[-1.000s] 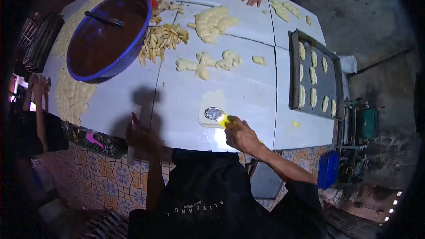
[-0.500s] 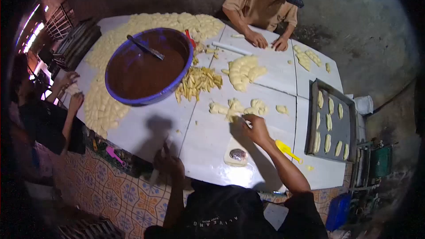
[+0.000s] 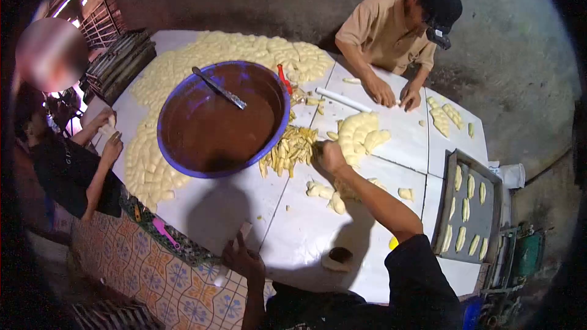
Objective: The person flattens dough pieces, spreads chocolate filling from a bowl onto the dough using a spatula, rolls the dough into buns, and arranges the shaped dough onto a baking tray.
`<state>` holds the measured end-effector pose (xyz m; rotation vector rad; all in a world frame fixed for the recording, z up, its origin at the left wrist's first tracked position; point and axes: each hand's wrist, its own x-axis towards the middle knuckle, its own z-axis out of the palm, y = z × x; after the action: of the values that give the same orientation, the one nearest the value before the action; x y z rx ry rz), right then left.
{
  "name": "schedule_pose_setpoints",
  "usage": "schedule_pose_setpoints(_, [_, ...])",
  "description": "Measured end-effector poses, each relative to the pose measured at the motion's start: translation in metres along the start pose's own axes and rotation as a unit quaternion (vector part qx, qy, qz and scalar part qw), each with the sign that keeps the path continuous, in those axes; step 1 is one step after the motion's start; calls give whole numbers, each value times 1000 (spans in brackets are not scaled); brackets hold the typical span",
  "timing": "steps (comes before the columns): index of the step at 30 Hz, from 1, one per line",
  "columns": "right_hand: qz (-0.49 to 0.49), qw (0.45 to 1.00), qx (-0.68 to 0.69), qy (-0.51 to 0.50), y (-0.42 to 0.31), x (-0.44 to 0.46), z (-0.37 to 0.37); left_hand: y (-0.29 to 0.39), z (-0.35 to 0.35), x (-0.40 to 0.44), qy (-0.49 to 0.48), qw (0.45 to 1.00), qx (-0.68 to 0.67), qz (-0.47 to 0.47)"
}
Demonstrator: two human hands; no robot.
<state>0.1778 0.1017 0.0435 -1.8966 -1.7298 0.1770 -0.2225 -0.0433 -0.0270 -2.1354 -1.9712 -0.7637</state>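
My right hand [image 3: 332, 157] is stretched across the table with curled fingers at the edge of a heap of yellow cut strips [image 3: 288, 151] that look like banana. Its fingertips are partly hidden, so I cannot make out what is in them. Near the front edge, my left hand [image 3: 244, 261] is closed around a pale, flat stick-like tool [image 3: 246, 229]. A flattened dough piece [image 3: 335, 264] with dark brown filling lies in shadow before me. Loose dough pieces [image 3: 327, 194] sit under and beside my right forearm, with a dough clump [image 3: 359, 137] beyond my hand.
A large purple basin [image 3: 164, 140] of brown filling holds a dark-handled tool [image 3: 217, 87]. Many dough portions [image 3: 147, 159] surround it. A tray [image 3: 489, 208] of shaped dough stands right. Co-workers handle dough at the far side [image 3: 394, 95] and left [image 3: 109, 131]. A white rod [image 3: 342, 99] lies beyond.
My right hand has moved from the loose dough pieces in front of me away to the heap of yellow strips. My left hand still grips the pale tool. The camera view has shifted.
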Motion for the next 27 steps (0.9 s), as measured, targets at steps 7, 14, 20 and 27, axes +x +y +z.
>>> schedule_pose_setpoints(7, [175, 955, 238, -22, -48, -72, -71, -21, 28, -5, 7, 999, 3, 33])
schedule_pose_setpoints(14, [112, 975, 171, -86, -78, -250, -73, -14, 15, -4, 47, 993, 10, 110])
schedule_pose_setpoints(20, [2, 995, 93, -36, -65, -298, -35, 43, -20, 31, 128, 956, -106, 241])
schedule_pose_setpoints(27, [13, 998, 61, 29, -70, -309, -27, 144, -17, -3, -201, 829, -346, 391])
